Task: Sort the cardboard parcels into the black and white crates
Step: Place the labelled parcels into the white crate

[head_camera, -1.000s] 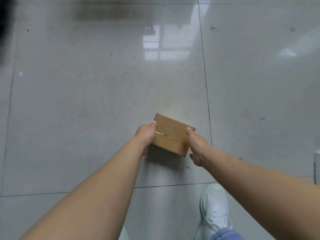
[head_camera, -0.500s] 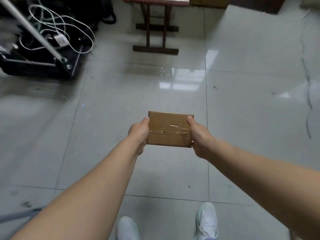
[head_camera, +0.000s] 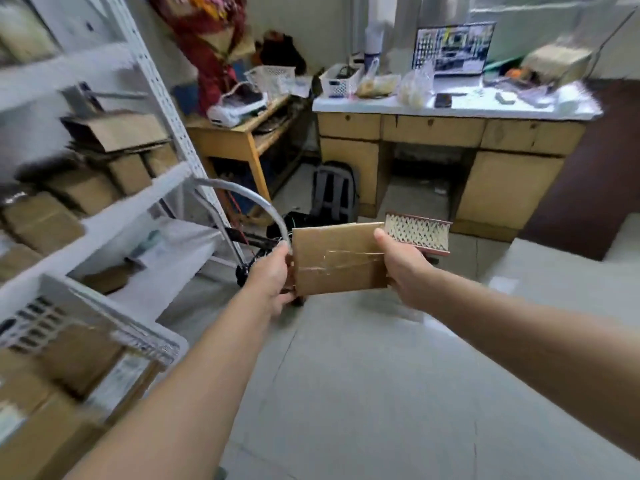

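A flat cardboard parcel (head_camera: 337, 259) with clear tape across it is held in the air at the frame's centre. My left hand (head_camera: 272, 278) grips its left edge and my right hand (head_camera: 403, 268) grips its right edge, thumb on top. At the lower left a white crate (head_camera: 83, 306) holds several cardboard parcels (head_camera: 69, 355). No black crate is in view.
A white metal shelf rack (head_camera: 152, 192) with cardboard boxes fills the left. Beyond the parcel stand a trolley handle (head_camera: 249, 202), a small stool (head_camera: 419, 233), a grey backpack (head_camera: 334, 195), a wooden side table (head_camera: 242, 133) and a desk (head_camera: 450, 129) carrying a laptop (head_camera: 452, 50).
The view has swung up from the bare floor tiles to the shelf rack and desk. Both hands still hold the parcel, now raised and level in front of me.
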A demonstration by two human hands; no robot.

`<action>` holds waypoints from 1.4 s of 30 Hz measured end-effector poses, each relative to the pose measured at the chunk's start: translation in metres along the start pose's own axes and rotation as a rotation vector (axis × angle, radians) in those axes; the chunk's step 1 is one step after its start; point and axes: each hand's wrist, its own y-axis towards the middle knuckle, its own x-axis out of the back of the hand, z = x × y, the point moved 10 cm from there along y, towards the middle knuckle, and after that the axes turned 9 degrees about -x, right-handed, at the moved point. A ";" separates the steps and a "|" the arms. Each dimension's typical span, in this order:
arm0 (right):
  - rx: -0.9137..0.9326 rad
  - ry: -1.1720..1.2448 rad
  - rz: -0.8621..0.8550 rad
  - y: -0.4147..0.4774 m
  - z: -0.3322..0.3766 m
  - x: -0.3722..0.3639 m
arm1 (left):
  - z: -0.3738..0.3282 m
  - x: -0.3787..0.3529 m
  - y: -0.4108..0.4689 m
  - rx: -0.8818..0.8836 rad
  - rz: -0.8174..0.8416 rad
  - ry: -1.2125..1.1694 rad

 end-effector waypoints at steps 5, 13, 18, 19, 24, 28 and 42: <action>0.133 -0.063 0.173 -0.073 0.074 -0.057 | -0.094 0.075 -0.061 -0.166 -0.180 -0.082; 0.188 -0.137 0.473 -0.143 0.101 -0.145 | -0.112 0.170 -0.143 -0.229 -0.494 -0.212; 0.101 -0.114 0.637 -0.160 0.093 -0.208 | -0.094 0.224 -0.166 -0.194 -0.654 -0.326; 0.082 -0.139 0.656 -0.161 0.091 -0.224 | -0.090 0.236 -0.168 -0.188 -0.686 -0.342; 0.076 -0.292 0.694 -0.157 0.085 -0.304 | -0.076 0.303 -0.157 -0.160 -0.821 -0.366; 0.131 -0.446 0.695 -0.149 0.084 -0.370 | -0.065 0.347 -0.139 -0.133 -0.901 -0.437; 0.247 -0.844 0.784 -0.091 0.042 -0.587 | 0.009 0.454 -0.061 0.012 -1.047 -0.621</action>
